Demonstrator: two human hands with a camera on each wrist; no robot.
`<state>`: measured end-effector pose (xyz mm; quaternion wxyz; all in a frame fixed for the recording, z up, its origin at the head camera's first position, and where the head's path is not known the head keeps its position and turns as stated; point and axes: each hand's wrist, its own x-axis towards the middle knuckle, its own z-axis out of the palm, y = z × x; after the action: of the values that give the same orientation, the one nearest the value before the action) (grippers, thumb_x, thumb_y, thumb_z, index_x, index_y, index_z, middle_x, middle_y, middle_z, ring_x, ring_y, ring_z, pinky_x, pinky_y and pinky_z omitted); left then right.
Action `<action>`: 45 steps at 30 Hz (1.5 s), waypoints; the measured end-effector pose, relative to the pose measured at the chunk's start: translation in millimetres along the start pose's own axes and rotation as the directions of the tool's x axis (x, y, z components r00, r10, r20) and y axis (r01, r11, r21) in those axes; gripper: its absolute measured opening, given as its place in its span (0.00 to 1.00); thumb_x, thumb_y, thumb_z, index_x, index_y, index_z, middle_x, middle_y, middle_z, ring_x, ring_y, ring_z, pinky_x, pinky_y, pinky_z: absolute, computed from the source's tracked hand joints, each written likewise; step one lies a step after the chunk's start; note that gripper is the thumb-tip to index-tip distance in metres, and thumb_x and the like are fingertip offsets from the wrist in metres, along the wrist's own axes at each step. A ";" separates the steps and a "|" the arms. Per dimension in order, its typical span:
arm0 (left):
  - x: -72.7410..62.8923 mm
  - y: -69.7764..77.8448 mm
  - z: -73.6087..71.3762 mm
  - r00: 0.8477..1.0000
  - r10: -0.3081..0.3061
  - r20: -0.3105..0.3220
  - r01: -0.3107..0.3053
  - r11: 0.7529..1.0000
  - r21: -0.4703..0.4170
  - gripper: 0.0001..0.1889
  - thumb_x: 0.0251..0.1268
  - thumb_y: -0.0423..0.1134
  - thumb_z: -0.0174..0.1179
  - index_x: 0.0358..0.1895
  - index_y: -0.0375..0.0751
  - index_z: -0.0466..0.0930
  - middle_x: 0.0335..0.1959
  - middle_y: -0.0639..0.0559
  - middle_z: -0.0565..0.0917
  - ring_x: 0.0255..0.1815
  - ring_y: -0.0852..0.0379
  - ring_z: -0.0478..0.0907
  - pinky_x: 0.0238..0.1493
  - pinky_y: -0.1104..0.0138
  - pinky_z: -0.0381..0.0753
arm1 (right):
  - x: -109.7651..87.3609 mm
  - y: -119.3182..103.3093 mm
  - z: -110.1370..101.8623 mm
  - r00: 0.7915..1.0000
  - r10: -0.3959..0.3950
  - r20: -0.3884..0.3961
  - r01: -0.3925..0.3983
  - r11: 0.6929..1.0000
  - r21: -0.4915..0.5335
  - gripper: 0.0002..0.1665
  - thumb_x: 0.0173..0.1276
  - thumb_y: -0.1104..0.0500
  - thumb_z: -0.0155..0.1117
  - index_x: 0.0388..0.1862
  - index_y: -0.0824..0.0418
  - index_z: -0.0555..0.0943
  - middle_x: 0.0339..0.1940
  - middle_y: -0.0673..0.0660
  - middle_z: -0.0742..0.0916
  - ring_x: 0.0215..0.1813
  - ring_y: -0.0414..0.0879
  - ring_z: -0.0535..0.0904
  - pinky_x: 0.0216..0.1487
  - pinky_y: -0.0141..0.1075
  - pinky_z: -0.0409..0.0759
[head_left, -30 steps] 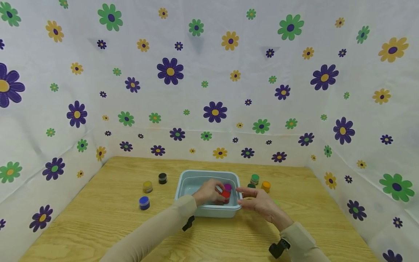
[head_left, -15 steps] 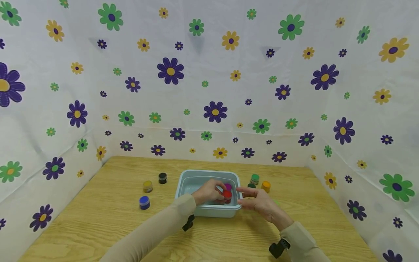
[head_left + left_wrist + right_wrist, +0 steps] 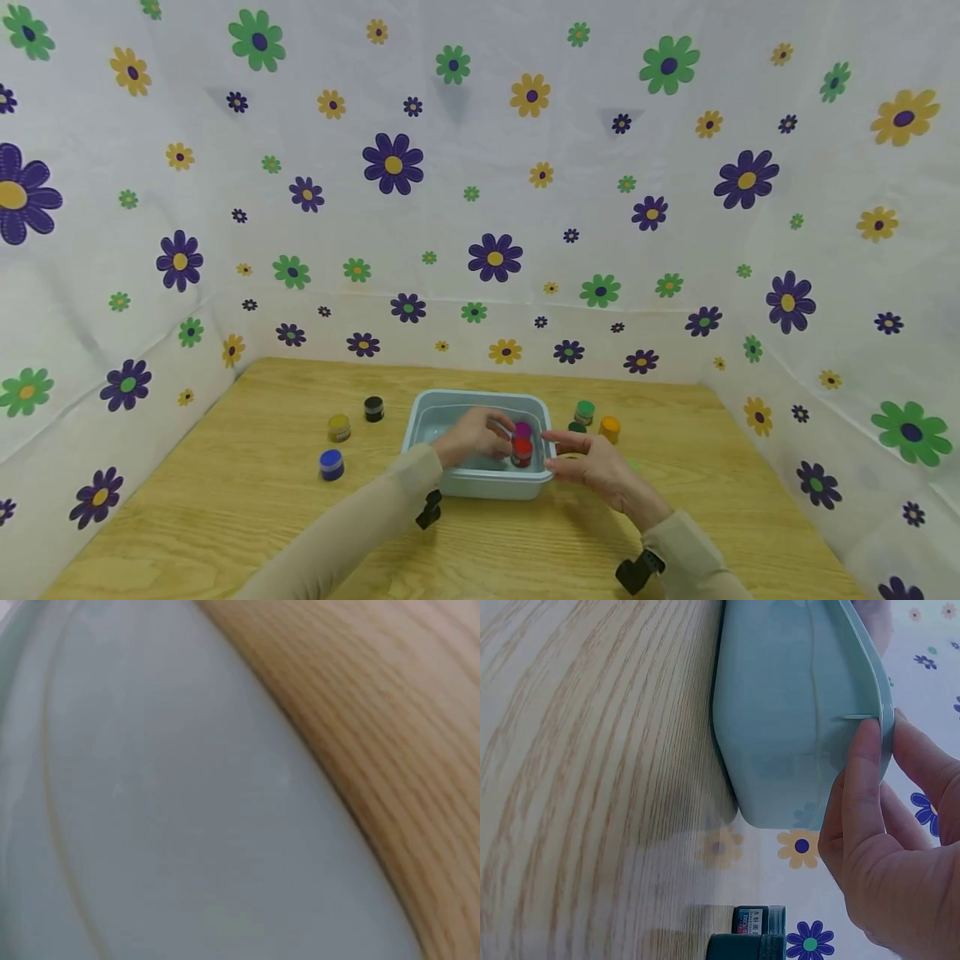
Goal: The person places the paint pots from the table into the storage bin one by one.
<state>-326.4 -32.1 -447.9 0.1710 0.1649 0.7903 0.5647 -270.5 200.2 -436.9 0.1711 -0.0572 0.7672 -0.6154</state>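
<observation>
A light-blue plastic bin [image 3: 491, 485] stands on the table, holding a red-lidded paint jar [image 3: 522, 452] and a purple-lidded jar [image 3: 522, 430] at its right end. My left hand [image 3: 472, 437] is inside the bin, its loosely bent fingers just left of the red jar. With thumb and fingers, my right hand [image 3: 600, 473] pinches the bin's right rim, seen closer as the hand [image 3: 900, 855] in the right wrist view. Only the bin's outer wall [image 3: 202, 787] and the wood show in the left wrist view; the left hand is out of that frame.
Left of the bin stand blue [image 3: 332, 465], yellow [image 3: 339, 427] and black [image 3: 373, 408] jars. To its right are a green jar [image 3: 584, 412], a dark green one [image 3: 577, 427] and an orange one [image 3: 610, 429]. Flowered cloth [image 3: 442, 217] surrounds the wooden table [image 3: 225, 500].
My left hand's fingers have come off the red jar and drawn slightly left, leaving the jar standing in the bin in front of the purple one. My right hand stays at the rim.
</observation>
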 end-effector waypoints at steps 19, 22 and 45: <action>-25.2 0.1 -69.2 0.993 0.111 0.036 -0.114 0.988 0.108 0.16 0.69 0.40 0.61 0.55 0.35 0.80 0.45 0.32 0.84 0.39 0.29 0.79 0.26 0.65 0.78 | 0.7 1.3 -1.6 1.000 -0.005 -0.017 0.005 1.000 -0.009 0.37 0.63 0.56 0.71 0.69 0.64 0.71 0.62 0.67 0.74 0.47 0.45 0.80 0.52 0.36 0.85; -31.3 -1.7 -80.9 0.993 0.114 0.016 -0.115 0.990 0.078 0.17 0.69 0.39 0.60 0.56 0.34 0.79 0.45 0.30 0.84 0.34 0.33 0.77 0.24 0.68 0.73 | 1.2 2.0 -1.6 1.000 0.007 -0.024 -0.007 1.000 -0.008 0.37 0.63 0.56 0.72 0.69 0.63 0.72 0.63 0.67 0.74 0.48 0.46 0.80 0.53 0.37 0.85; -85.7 -26.5 -169.9 0.996 0.060 0.061 -0.068 0.987 0.144 0.19 0.67 0.43 0.63 0.56 0.36 0.80 0.47 0.44 0.86 0.44 0.50 0.83 0.45 0.55 0.86 | 1.0 3.2 -0.2 1.000 -0.006 -0.024 0.006 1.000 -0.020 0.36 0.64 0.56 0.71 0.69 0.64 0.72 0.62 0.67 0.74 0.46 0.46 0.79 0.51 0.36 0.85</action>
<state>-329.7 -221.2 -414.2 0.1627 0.2181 0.8186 0.5058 -271.1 200.8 -440.2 0.1594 -0.0537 0.7752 -0.6089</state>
